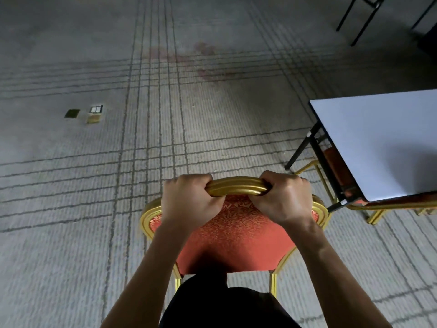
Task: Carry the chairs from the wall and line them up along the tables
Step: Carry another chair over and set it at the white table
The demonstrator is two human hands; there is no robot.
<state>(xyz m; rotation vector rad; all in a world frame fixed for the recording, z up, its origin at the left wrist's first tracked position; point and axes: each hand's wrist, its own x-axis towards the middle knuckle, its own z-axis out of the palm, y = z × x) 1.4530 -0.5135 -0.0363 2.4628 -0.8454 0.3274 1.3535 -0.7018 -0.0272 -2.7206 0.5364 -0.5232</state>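
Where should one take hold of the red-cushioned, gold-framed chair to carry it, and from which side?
Grip the curved gold top rail of the red-cushioned, gold-framed chair, coming from above and behind its backrest. The rail is a rounded bar at the highest point, so fingers wrap around it: the left hand and right hand hold it side by side.

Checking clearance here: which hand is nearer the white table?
Right. The right hand grips the chair's gold top rail on the side toward the table; the left hand grips the same rail, farther from it.
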